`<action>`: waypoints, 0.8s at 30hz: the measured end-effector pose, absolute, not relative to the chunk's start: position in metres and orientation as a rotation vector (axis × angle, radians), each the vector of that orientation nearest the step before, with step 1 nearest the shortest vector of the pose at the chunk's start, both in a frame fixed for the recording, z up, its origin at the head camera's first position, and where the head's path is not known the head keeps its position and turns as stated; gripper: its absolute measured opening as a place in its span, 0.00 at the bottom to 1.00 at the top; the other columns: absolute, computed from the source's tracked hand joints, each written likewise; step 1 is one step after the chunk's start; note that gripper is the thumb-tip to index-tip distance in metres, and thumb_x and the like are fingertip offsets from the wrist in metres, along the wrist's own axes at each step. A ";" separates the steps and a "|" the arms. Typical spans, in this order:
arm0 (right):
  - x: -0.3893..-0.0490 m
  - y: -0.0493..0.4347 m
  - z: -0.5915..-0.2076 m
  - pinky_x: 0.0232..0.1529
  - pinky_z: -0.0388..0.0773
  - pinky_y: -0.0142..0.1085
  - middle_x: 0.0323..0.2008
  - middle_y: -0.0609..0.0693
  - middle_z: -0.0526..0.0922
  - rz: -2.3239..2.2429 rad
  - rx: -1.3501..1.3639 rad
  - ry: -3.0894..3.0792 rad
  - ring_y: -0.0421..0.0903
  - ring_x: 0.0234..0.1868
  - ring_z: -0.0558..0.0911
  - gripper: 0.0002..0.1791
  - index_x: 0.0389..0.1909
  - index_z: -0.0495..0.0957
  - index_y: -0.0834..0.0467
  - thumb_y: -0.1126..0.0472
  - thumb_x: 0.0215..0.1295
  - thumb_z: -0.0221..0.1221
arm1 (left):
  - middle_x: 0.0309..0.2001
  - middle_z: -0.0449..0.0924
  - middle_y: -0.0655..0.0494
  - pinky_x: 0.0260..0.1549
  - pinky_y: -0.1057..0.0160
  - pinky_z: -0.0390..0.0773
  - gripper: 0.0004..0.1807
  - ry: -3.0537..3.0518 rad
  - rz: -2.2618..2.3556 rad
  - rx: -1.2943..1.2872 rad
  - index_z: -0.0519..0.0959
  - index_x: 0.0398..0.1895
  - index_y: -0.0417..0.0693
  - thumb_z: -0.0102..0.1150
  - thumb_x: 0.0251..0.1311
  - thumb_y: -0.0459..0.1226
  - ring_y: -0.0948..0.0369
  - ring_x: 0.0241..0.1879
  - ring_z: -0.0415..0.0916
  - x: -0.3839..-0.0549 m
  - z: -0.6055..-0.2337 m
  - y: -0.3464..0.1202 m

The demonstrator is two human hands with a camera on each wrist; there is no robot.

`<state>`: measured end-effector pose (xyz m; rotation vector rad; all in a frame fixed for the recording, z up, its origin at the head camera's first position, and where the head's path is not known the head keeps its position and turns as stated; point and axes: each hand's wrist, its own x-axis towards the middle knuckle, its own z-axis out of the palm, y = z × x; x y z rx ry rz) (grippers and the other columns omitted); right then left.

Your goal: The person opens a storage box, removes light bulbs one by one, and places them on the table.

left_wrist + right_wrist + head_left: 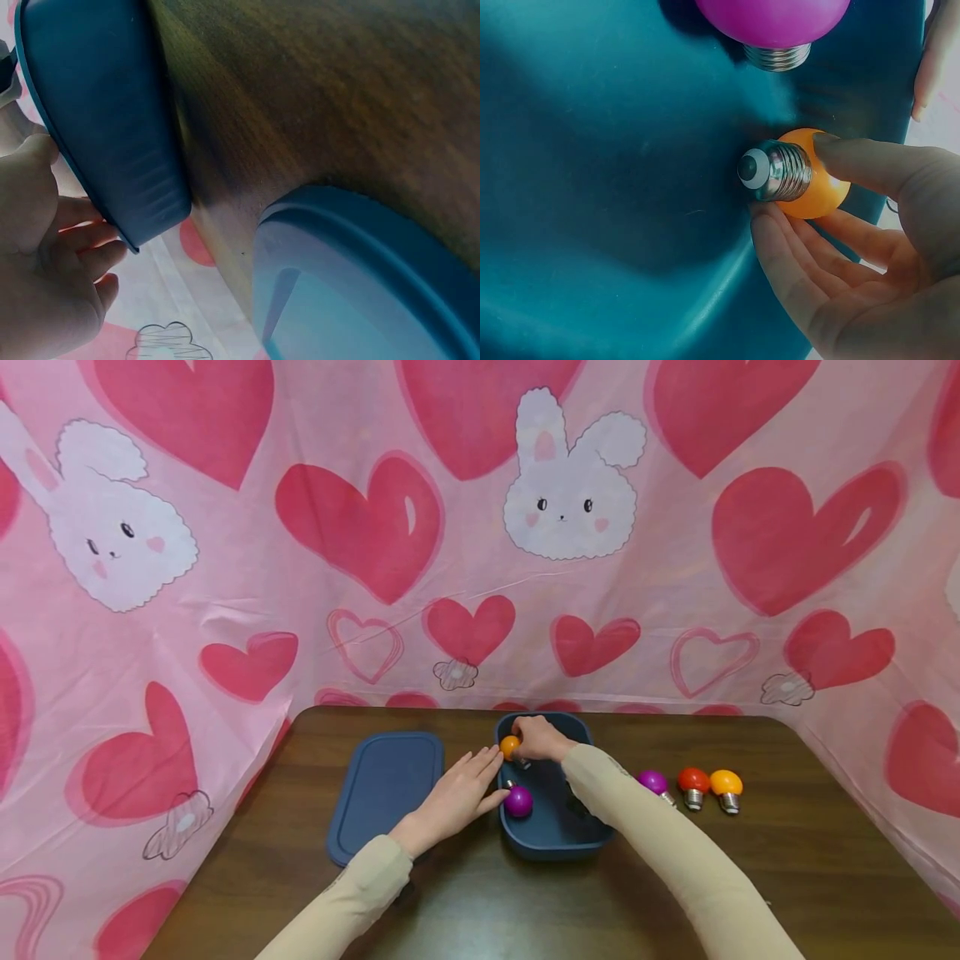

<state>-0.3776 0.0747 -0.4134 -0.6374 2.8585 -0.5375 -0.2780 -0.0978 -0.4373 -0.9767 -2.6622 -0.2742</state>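
Observation:
An orange light bulb [825, 180] is pinched between the thumb and fingers of my right hand [542, 739], inside the far left corner of a blue plastic box [555, 852]. Its metal screw base points into the box in the right wrist view. Nearer the front of the box lies a purple bulb [518, 802], its base toward the back. My left hand [467, 789] rests with straight fingers along the box's left rim, thumb at the edge beside the purple bulb. In the left wrist view those fingertips touch the outer rim.
Left of the box lies a flat blue lid [390, 789]. To the right, partly behind the right sleeve, is a second purple bulb [652, 782], with a red bulb [693, 785] and another orange bulb [726, 787] beside it. A heart-print cloth [480, 560] hangs behind the table.

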 end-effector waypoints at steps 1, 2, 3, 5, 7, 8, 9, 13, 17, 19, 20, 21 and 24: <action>-0.378 0.074 -0.413 0.39 0.76 0.37 0.34 0.55 0.77 -0.538 -0.638 2.860 0.46 0.29 0.73 0.23 0.42 0.73 0.64 0.58 0.45 0.65 | 0.61 0.63 0.46 0.60 0.55 0.54 0.32 -2.662 -0.272 -0.977 0.64 0.61 0.39 0.44 0.61 0.53 0.56 0.62 0.57 -0.278 -0.437 -0.098; -0.378 0.074 -0.413 0.39 0.75 0.37 0.34 0.55 0.77 -0.540 -0.634 2.860 0.46 0.29 0.73 0.23 0.42 0.73 0.64 0.58 0.45 0.65 | 0.61 0.63 0.47 0.60 0.55 0.54 0.32 -2.665 -0.272 -0.976 0.63 0.61 0.40 0.43 0.61 0.53 0.57 0.63 0.56 -0.278 -0.437 -0.098; -0.378 0.074 -0.413 0.39 0.75 0.37 0.34 0.54 0.77 -0.541 -0.633 2.860 0.47 0.29 0.73 0.22 0.42 0.73 0.64 0.58 0.45 0.65 | 0.61 0.62 0.47 0.61 0.56 0.53 0.32 -2.669 -0.274 -0.975 0.63 0.61 0.40 0.43 0.61 0.53 0.57 0.63 0.56 -0.277 -0.437 -0.097; -0.378 0.074 -0.413 0.38 0.75 0.37 0.33 0.54 0.77 -0.544 -0.636 2.861 0.46 0.29 0.73 0.22 0.41 0.74 0.64 0.58 0.45 0.66 | 0.62 0.62 0.47 0.61 0.56 0.53 0.32 -2.673 -0.272 -0.973 0.63 0.61 0.40 0.43 0.61 0.53 0.57 0.63 0.56 -0.277 -0.436 -0.097; -0.378 0.074 -0.413 0.37 0.75 0.36 0.32 0.53 0.77 -0.550 -0.641 2.862 0.46 0.28 0.73 0.21 0.40 0.74 0.64 0.58 0.45 0.66 | 0.62 0.62 0.47 0.61 0.56 0.53 0.32 -2.678 -0.273 -0.972 0.63 0.61 0.40 0.43 0.61 0.53 0.57 0.63 0.56 -0.277 -0.436 -0.097; -0.379 0.075 -0.413 0.36 0.75 0.36 0.32 0.53 0.77 -0.550 -0.646 2.862 0.46 0.28 0.73 0.21 0.39 0.74 0.64 0.58 0.44 0.66 | 0.62 0.62 0.47 0.61 0.56 0.52 0.32 -2.682 -0.273 -0.972 0.63 0.62 0.40 0.43 0.61 0.53 0.57 0.63 0.56 -0.277 -0.436 -0.098; -0.379 0.075 -0.413 0.36 0.75 0.36 0.32 0.53 0.77 -0.551 -0.649 2.860 0.46 0.28 0.73 0.21 0.39 0.75 0.64 0.58 0.44 0.66 | 0.62 0.62 0.47 0.61 0.55 0.53 0.32 -2.682 -0.271 -0.972 0.63 0.61 0.40 0.43 0.61 0.53 0.57 0.63 0.56 -0.277 -0.437 -0.098; -0.378 0.079 -0.410 0.36 0.75 0.36 0.32 0.53 0.77 -0.561 -0.640 2.853 0.45 0.28 0.73 0.22 0.40 0.75 0.64 0.58 0.45 0.66 | 0.62 0.62 0.46 0.60 0.54 0.54 0.32 -2.684 -0.262 -0.972 0.63 0.61 0.40 0.44 0.61 0.53 0.56 0.63 0.56 -0.279 -0.437 -0.097; -0.375 0.085 -0.405 0.37 0.75 0.36 0.33 0.53 0.78 -0.578 -0.637 2.856 0.45 0.29 0.73 0.22 0.41 0.74 0.63 0.58 0.45 0.66 | 0.62 0.62 0.46 0.60 0.54 0.54 0.32 -2.685 -0.276 -0.970 0.63 0.61 0.40 0.45 0.60 0.52 0.55 0.62 0.57 -0.279 -0.438 -0.096; -0.374 0.088 -0.402 0.37 0.75 0.36 0.33 0.54 0.78 -0.592 -0.640 2.859 0.45 0.28 0.73 0.22 0.40 0.75 0.63 0.57 0.45 0.67 | 0.61 0.62 0.46 0.60 0.54 0.54 0.32 -2.682 -0.281 -0.970 0.63 0.61 0.40 0.46 0.60 0.52 0.55 0.62 0.57 -0.279 -0.438 -0.096; -0.373 0.090 -0.401 0.37 0.75 0.36 0.33 0.54 0.78 -0.601 -0.642 2.861 0.45 0.28 0.73 0.22 0.40 0.75 0.63 0.57 0.45 0.67 | 0.61 0.62 0.46 0.60 0.54 0.54 0.32 -2.679 -0.281 -0.970 0.63 0.61 0.40 0.46 0.60 0.52 0.54 0.62 0.58 -0.279 -0.438 -0.096; -0.372 0.092 -0.400 0.37 0.75 0.36 0.33 0.54 0.78 -0.609 -0.649 2.864 0.45 0.28 0.72 0.22 0.40 0.75 0.63 0.57 0.45 0.67 | 0.61 0.62 0.46 0.60 0.54 0.54 0.32 -2.678 -0.284 -0.970 0.64 0.61 0.40 0.46 0.60 0.52 0.54 0.61 0.58 -0.279 -0.439 -0.096; -0.369 0.099 -0.397 0.36 0.75 0.36 0.32 0.54 0.78 -0.630 -0.684 2.874 0.45 0.28 0.73 0.22 0.40 0.75 0.64 0.57 0.45 0.67 | 0.61 0.62 0.46 0.59 0.53 0.56 0.32 -2.668 -0.271 -0.967 0.63 0.61 0.40 0.45 0.60 0.53 0.53 0.61 0.59 -0.278 -0.440 -0.096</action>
